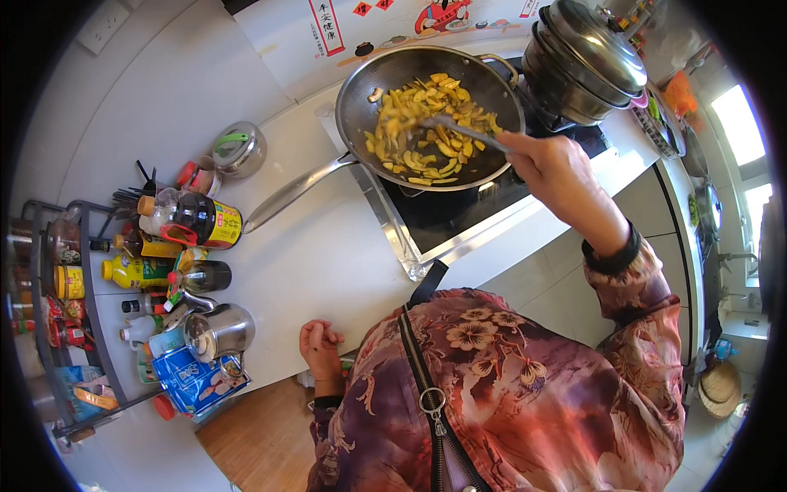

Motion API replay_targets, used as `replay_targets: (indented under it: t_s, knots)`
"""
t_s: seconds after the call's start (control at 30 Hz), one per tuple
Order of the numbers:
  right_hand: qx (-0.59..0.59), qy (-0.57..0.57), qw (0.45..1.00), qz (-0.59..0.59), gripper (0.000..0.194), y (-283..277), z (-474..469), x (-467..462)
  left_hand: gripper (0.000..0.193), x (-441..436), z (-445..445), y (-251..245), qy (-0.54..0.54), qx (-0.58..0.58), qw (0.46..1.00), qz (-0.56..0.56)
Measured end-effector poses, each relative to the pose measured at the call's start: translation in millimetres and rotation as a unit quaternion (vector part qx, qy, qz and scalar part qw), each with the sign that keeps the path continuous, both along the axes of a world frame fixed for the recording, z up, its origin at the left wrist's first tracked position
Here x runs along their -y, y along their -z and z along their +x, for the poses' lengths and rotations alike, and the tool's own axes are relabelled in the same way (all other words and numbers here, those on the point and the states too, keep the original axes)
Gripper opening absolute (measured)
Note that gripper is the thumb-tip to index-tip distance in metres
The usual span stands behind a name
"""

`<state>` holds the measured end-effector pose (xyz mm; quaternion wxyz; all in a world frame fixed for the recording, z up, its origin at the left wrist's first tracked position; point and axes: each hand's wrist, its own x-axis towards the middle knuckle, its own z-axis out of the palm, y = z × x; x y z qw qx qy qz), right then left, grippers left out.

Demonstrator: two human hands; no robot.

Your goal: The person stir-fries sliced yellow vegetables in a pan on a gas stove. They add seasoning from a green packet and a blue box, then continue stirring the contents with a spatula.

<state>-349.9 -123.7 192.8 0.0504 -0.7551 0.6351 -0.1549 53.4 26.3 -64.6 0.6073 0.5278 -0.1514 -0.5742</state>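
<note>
My right hand (pixel 550 175) grips the handle of a grey spatula (pixel 470 132) over the wok's near right rim. The spatula's head is down among yellow-green sliced vegetables (pixel 449 150), blurred where they are being stirred. They lie in a dark-coated wok (pixel 359 111) on the black glass cooktop (pixel 424 221). The wok's long steel handle (pixel 295 194) reaches out to the left over the white counter (pixel 295 270). Loosely curled and apparently empty, my left hand (pixel 321 350) is by the counter's front edge, close to my body.
Right of the wok stands a lidded steel steamer pot (pixel 581 67). On the left are a large soy sauce bottle (pixel 209 218), several other bottles, a steel kettle (pixel 221 332), a blue packet (pixel 197 381) and a black spice rack (pixel 92 295). A lidded steel pot (pixel 240 150) sits near the wall.
</note>
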Motion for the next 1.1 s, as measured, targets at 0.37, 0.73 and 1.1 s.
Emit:
replay_targets:
  t_s: [0.37,0.73,1.1]
  knots:
    - [-0.044,-0.006,0.999,0.019,0.025,16.6,-5.7,11.5,0.007,-2.8,-0.5,2.5,-0.012,0.01,1.0,-0.003]
    - [0.348,0.267,0.879,0.189,0.039,38.2,-54.4,0.5,0.008,0.1,0.7,4.5,0.006,0.02,1.0,0.01]
    - [0.449,0.115,0.833,0.303,0.037,36.5,10.6,-34.6,0.006,0.0,1.5,-0.9,0.008,0.022,1.0,0.015]
